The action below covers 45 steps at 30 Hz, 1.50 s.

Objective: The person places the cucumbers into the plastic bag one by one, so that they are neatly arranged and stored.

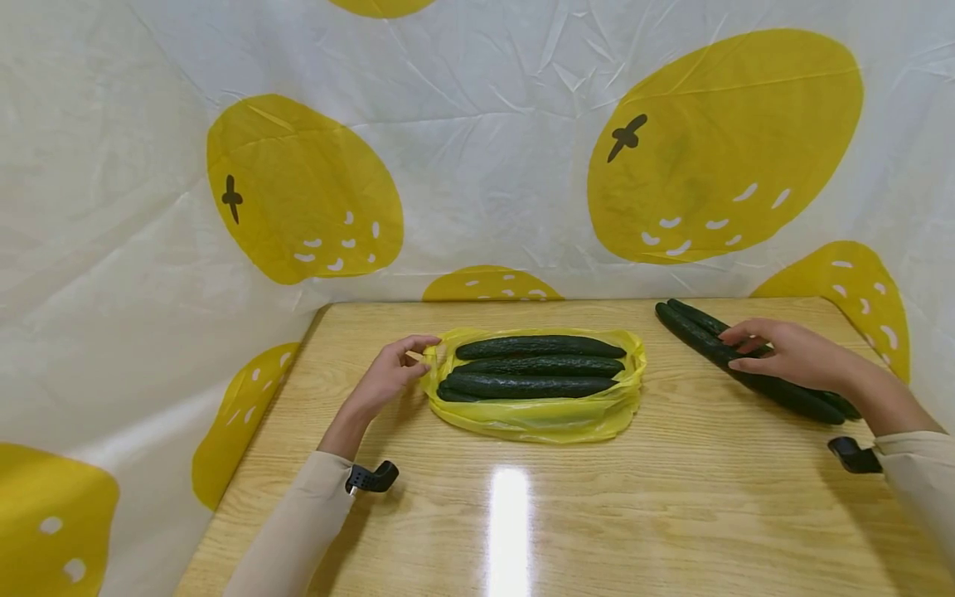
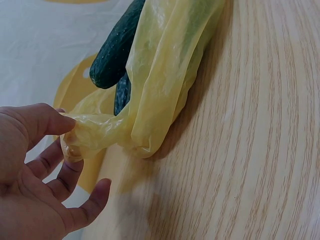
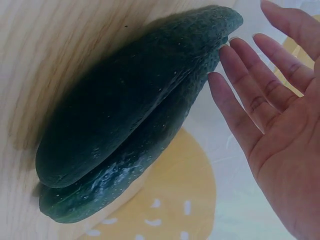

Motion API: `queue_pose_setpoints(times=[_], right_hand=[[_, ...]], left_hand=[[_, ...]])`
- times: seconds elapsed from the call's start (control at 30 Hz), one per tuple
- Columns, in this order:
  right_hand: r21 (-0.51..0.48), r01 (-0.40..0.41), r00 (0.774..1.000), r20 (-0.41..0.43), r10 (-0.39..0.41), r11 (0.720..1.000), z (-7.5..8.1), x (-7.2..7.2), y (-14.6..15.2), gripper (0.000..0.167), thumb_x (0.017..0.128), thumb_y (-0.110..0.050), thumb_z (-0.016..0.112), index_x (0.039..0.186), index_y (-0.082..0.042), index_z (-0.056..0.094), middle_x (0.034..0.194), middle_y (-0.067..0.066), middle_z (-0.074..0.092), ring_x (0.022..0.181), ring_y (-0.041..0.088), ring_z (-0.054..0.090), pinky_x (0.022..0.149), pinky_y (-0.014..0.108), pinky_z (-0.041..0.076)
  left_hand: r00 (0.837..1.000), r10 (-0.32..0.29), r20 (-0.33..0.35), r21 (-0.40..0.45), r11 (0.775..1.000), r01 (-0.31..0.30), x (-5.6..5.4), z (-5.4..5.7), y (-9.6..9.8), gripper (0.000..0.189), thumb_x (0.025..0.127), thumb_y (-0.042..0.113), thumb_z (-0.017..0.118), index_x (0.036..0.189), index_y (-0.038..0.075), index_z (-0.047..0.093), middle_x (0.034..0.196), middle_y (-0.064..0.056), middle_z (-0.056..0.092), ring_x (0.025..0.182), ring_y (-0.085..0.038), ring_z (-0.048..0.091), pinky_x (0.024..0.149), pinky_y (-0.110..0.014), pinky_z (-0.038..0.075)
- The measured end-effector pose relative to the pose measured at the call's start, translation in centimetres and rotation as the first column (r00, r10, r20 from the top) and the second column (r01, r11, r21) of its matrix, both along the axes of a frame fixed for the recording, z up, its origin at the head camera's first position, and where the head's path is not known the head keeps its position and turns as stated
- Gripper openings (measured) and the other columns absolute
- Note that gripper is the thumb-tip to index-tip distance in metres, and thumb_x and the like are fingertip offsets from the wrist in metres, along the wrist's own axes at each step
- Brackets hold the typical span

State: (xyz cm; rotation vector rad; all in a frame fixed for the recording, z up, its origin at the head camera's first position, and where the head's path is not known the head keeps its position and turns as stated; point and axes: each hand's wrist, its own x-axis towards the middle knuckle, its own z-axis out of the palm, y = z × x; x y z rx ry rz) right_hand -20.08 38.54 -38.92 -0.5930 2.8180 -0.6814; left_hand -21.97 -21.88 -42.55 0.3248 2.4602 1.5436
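A thin yellow plastic bag [image 1: 537, 420] lies on the table, its mouth spread around several dark green cucumbers [image 1: 533, 386]. At the bag's left end, my left hand [image 1: 388, 373] pinches the gathered plastic [image 2: 92, 132] between thumb and fingers, with the little finger sticking out. Two more cucumbers [image 1: 776, 390] lie side by side at a slant on the right of the table. Over their middle hovers my right hand [image 1: 802, 356]; in the right wrist view its fingers [image 3: 240, 75] are spread and relaxed, close beside the cucumbers, holding nothing.
The light wood table [image 1: 418, 514] ends at the back against a white cloth [image 1: 477, 191] printed with large yellow fruit, which also hangs along the left and right sides. A black wrist strap [image 1: 371, 478] sits at the left sleeve, another [image 1: 855, 456] at the right.
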Motion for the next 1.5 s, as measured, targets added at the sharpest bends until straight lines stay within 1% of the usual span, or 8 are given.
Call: queue_pose_setpoints(times=[0.27, 0.5, 0.7, 0.77, 0.93, 1.07, 1.23, 1.5], right_hand=[[0.004, 0.013, 1.0, 0.021, -0.013, 1.0, -0.5, 0.1, 0.7, 0.043, 0.098, -0.024, 0.07, 0.133, -0.001, 0.061, 0.132, 0.02, 0.062, 0.109, 0.038, 0.064, 0.078, 0.028, 0.054], [0.02, 0.008, 1.0, 0.012, -0.009, 1.0, -0.8, 0.1, 1.0, 0.044, 0.098, -0.024, 0.07, 0.134, -0.001, 0.061, 0.133, 0.022, 0.061, 0.11, 0.039, 0.064, 0.079, 0.031, 0.054], [0.027, -0.001, 1.0, 0.011, 0.001, 1.0, -1.1, 0.1, 1.0, 0.046, 0.098, -0.022, 0.069, 0.136, 0.002, 0.058, 0.133, 0.025, 0.06, 0.111, 0.042, 0.064, 0.085, 0.049, 0.055], [0.032, -0.009, 1.0, 0.015, 0.009, 0.999, -1.2, 0.0, 0.9, 0.047, 0.098, -0.02, 0.068, 0.137, 0.003, 0.057, 0.134, 0.028, 0.059, 0.111, 0.042, 0.064, 0.085, 0.051, 0.054], [0.046, -0.03, 0.999, 0.025, 0.029, 0.999, -1.4, -0.2, 1.0, 0.044, 0.1, -0.007, 0.063, 0.14, 0.007, 0.053, 0.135, 0.032, 0.057, 0.11, 0.042, 0.065, 0.083, 0.047, 0.056], [0.049, -0.049, 0.999, 0.015, 0.048, 0.998, -1.5, -0.3, 1.1, 0.044, 0.097, 0.004, 0.061, 0.14, 0.009, 0.053, 0.134, 0.032, 0.057, 0.109, 0.041, 0.065, 0.081, 0.04, 0.057], [0.053, -0.062, 0.998, 0.004, 0.062, 0.997, -1.6, -0.3, 1.2, 0.044, 0.094, 0.007, 0.063, 0.138, 0.008, 0.056, 0.131, 0.028, 0.061, 0.108, 0.039, 0.066, 0.079, 0.029, 0.056], [0.067, -0.062, 0.997, 0.038, 0.06, 0.996, -1.5, -0.6, 1.0, 0.043, 0.096, -0.002, 0.066, 0.137, 0.008, 0.056, 0.126, 0.023, 0.064, 0.107, 0.036, 0.065, 0.081, 0.039, 0.056]], left_hand=[[1.0, 0.007, -0.003, -0.006, 1.0, -0.007, 0.0, -0.1, 0.0, 0.044, 0.099, 0.002, 0.061, 0.141, 0.014, 0.06, 0.13, -0.014, 0.052, 0.091, -0.027, 0.054, 0.074, -0.042, 0.048], [1.0, -0.003, -0.014, -0.007, 1.0, 0.003, 0.2, 0.0, 0.0, 0.044, 0.1, 0.003, 0.061, 0.142, 0.012, 0.059, 0.131, -0.015, 0.052, 0.091, -0.027, 0.055, 0.074, -0.043, 0.048], [1.0, 0.001, -0.011, -0.001, 1.0, -0.001, 0.2, 0.0, 0.0, 0.043, 0.1, 0.002, 0.061, 0.141, 0.012, 0.06, 0.13, -0.014, 0.053, 0.091, -0.027, 0.055, 0.074, -0.042, 0.048], [1.0, -0.001, -0.01, 0.001, 1.0, 0.001, 0.2, -0.1, 0.0, 0.043, 0.1, 0.002, 0.061, 0.141, 0.012, 0.06, 0.129, -0.014, 0.052, 0.09, -0.027, 0.054, 0.074, -0.042, 0.048], [1.0, -0.007, -0.019, 0.001, 1.0, 0.007, 0.2, -0.1, 0.0, 0.043, 0.1, 0.002, 0.061, 0.141, 0.011, 0.06, 0.129, -0.015, 0.051, 0.088, -0.026, 0.054, 0.072, -0.042, 0.048], [1.0, -0.008, -0.022, 0.001, 1.0, 0.008, 0.3, 0.0, 0.0, 0.042, 0.1, 0.003, 0.061, 0.141, 0.012, 0.06, 0.129, -0.015, 0.051, 0.089, -0.025, 0.054, 0.072, -0.043, 0.048], [1.0, -0.008, -0.018, 0.001, 1.0, 0.008, 0.4, 0.1, 0.0, 0.043, 0.1, 0.002, 0.06, 0.141, 0.013, 0.06, 0.13, -0.015, 0.051, 0.09, -0.026, 0.054, 0.074, -0.044, 0.048], [1.0, -0.011, -0.011, 0.003, 1.0, 0.011, 0.4, 0.1, 0.0, 0.043, 0.1, 0.003, 0.061, 0.142, 0.013, 0.06, 0.131, -0.016, 0.05, 0.091, -0.027, 0.054, 0.072, -0.043, 0.047]])
